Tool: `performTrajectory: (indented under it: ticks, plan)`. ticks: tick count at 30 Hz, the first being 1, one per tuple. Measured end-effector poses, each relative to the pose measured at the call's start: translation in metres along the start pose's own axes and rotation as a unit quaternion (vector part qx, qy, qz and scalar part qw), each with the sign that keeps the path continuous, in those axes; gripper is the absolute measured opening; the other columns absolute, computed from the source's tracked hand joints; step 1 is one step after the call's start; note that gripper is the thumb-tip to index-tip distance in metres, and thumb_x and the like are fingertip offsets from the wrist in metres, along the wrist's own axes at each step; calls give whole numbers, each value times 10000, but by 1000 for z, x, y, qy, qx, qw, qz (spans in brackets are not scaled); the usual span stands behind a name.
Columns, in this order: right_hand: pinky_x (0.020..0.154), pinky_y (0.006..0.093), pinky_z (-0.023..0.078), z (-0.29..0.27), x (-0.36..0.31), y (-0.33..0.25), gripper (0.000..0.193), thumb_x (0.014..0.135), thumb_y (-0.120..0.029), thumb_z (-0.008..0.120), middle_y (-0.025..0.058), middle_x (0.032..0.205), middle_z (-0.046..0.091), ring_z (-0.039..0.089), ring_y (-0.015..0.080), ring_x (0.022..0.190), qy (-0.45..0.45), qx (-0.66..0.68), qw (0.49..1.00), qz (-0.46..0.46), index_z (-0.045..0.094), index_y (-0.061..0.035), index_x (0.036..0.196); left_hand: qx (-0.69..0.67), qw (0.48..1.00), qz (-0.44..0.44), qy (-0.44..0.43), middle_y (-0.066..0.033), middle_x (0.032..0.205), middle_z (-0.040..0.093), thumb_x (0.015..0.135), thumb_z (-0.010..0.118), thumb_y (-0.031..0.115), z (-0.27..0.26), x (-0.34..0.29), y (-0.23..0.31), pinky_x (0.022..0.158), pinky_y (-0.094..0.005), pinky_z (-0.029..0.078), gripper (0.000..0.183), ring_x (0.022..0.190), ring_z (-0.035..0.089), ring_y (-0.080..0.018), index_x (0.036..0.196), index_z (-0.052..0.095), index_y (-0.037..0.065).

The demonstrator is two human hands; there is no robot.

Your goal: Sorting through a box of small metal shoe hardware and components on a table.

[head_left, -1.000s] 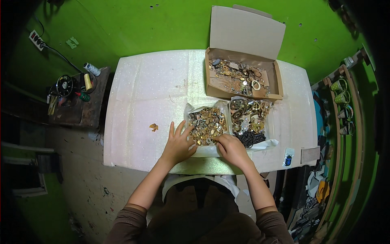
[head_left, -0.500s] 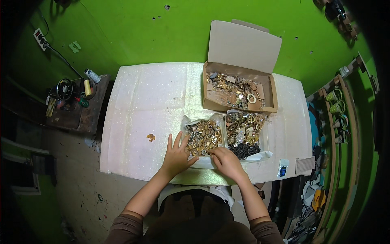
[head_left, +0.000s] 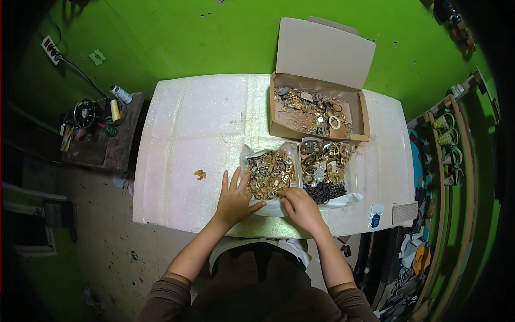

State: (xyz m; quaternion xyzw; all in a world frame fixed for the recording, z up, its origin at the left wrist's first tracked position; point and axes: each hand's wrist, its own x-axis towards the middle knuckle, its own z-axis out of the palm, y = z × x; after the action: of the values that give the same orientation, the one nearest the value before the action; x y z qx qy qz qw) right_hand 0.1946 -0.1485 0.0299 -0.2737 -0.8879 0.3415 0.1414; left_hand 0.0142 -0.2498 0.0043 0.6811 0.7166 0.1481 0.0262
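Note:
A white-lined tray (head_left: pixel 259 208) of small gold and silver metal pieces (head_left: pixel 271 170) lies in front of me. My left hand (head_left: pixel 234 201) rests along its left side, fingers spread, fingertips near the rim and no object in the hand. On the near right part of the pile, my right hand (head_left: pixel 301 208) has its thumb and fingertips drawn together. What they pinch, if anything, is too small to make out. Against the tray's right side stands a second lined tray (head_left: pixel 351 185), holding buckles and rings (head_left: pixel 322 161) and a heap of black pieces (head_left: pixel 323 193).
Behind the trays stands an open cardboard box (head_left: pixel 289 131) of metal bits. A small gold-brown clump (head_left: pixel 200 174) lies on the white table (head_left: pixel 177 129). A blue-and-white packet (head_left: pixel 376 216) sits near the right edge. Thread spools (head_left: pixel 121 94) stand on the side table at left.
The whole scene sits slightly higher in view. My right hand remains at the pile with small finger movement. My left hand stays spread beside the tray.

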Motion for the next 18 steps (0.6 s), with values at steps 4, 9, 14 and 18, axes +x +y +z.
performTrajectory:
  ticks: [4,9,14,18]
  plan:
    - [842,388,385,-5,-3,3,176,722,-80,548,98,864,564,514,265,882,42,-115,992,-23,572,-36,890,-9,1000,0,1,-157,1213,423,706,525,574,-7,-2,7,996,-544,122,528,1225,247,-334,628,643,66]
    - [923,425,322,-4,-4,4,187,719,-113,548,82,860,561,502,237,911,28,-227,972,-56,571,-35,887,-20,1000,9,2,-151,1202,420,683,538,593,-6,-4,12,995,-547,123,527,1225,245,-330,655,640,76]
    - [888,393,343,-10,-1,7,210,722,-106,510,110,921,548,484,251,955,25,-290,955,-57,565,-13,902,-17,1000,6,-1,-152,1197,422,677,542,599,-9,-3,11,995,-547,120,529,1227,243,-327,651,630,77]
    - [849,367,358,-21,5,12,242,714,-94,487,129,1004,521,459,268,1000,47,-335,940,-51,561,1,923,-24,999,4,-34,-168,1214,402,685,547,574,-10,-4,8,987,-568,102,510,1217,241,-359,781,644,83]
